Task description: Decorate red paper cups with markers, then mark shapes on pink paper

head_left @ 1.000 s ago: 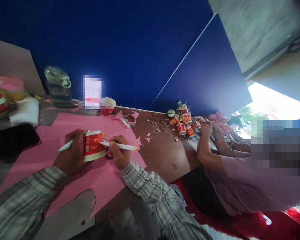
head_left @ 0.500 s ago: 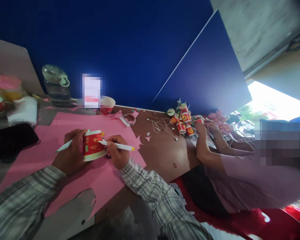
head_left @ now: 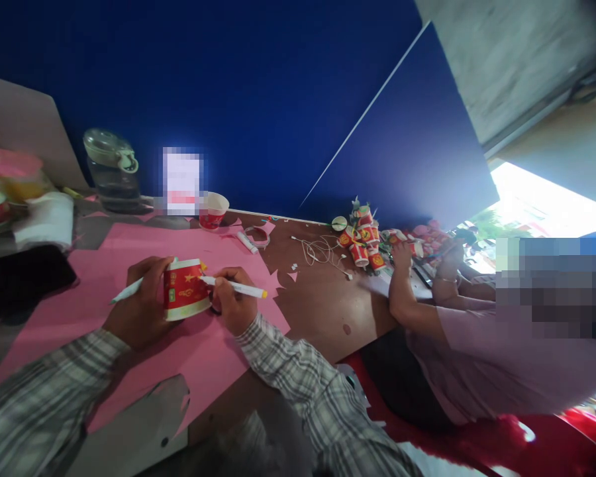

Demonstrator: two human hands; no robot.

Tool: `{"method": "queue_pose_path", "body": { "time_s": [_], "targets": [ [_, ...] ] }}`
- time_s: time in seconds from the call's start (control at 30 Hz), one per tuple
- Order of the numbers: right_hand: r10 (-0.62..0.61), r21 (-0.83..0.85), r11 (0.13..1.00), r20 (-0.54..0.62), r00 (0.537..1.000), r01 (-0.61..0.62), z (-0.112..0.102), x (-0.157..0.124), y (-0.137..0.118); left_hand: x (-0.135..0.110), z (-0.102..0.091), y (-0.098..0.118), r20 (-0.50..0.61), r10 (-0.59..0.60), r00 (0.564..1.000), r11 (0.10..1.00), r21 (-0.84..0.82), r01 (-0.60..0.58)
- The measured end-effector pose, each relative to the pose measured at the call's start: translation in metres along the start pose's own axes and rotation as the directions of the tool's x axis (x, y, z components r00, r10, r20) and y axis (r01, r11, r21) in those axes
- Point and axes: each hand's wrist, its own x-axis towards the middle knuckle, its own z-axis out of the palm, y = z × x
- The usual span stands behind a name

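My left hand (head_left: 146, 301) is closed around a red and white paper cup (head_left: 183, 298), held upside down with its wide rim at the bottom. A second marker (head_left: 128, 291), with a green tip, sticks out between the fingers of that hand. In my right hand (head_left: 236, 301) is a white marker (head_left: 243, 289) with a yellow end. Its tip meets the cup's side beside a yellow star. Underneath lies a large pink paper sheet (head_left: 228, 252) with cut edges.
A water bottle (head_left: 112, 172), another paper cup (head_left: 213, 211) and a glue tube (head_left: 248, 242) stand or lie behind the sheet. A black phone (head_left: 24, 281) is at left. White cable (head_left: 318, 252) and stacked decorated cups (head_left: 367, 238) lie rightward, near another person's arms (head_left: 407, 285).
My marker tip has shifted slightly on the cup; both hands hold nearly the same place. At right, the other person's hands have moved apart.
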Motion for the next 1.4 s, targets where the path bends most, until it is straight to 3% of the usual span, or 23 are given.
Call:
{"method": "queue_pose_path", "body": {
  "time_s": [0.53,0.77,0.93,1.27,1.4],
  "targets": [
    [-0.013,-0.079,0.997,0.081,0.997,0.020,0.001,-0.002,-0.004,-0.001,0.003,-0.004,-0.015,0.022,1.000,1.000,0.004,-0.022],
    [0.021,0.068,0.997,0.007,1.000,-0.021,0.000,-0.001,-0.006,-0.001,-0.001,0.002,-0.013,0.018,1.000,1.000,-0.022,-0.018],
    [0.011,0.074,0.997,0.031,0.999,-0.014,0.000,-0.003,-0.008,0.000,-0.001,0.002,0.004,-0.017,1.000,0.999,-0.033,0.017],
    [-0.069,-0.062,0.996,-0.004,0.998,0.069,-0.004,-0.006,-0.007,0.002,-0.004,0.004,-0.051,0.034,0.998,0.998,-0.043,-0.036],
    [-0.098,-0.022,0.995,-0.034,0.995,0.097,-0.001,-0.003,-0.010,0.002,-0.004,0.004,-0.055,0.066,0.996,0.997,-0.042,-0.069]
  ]
}}
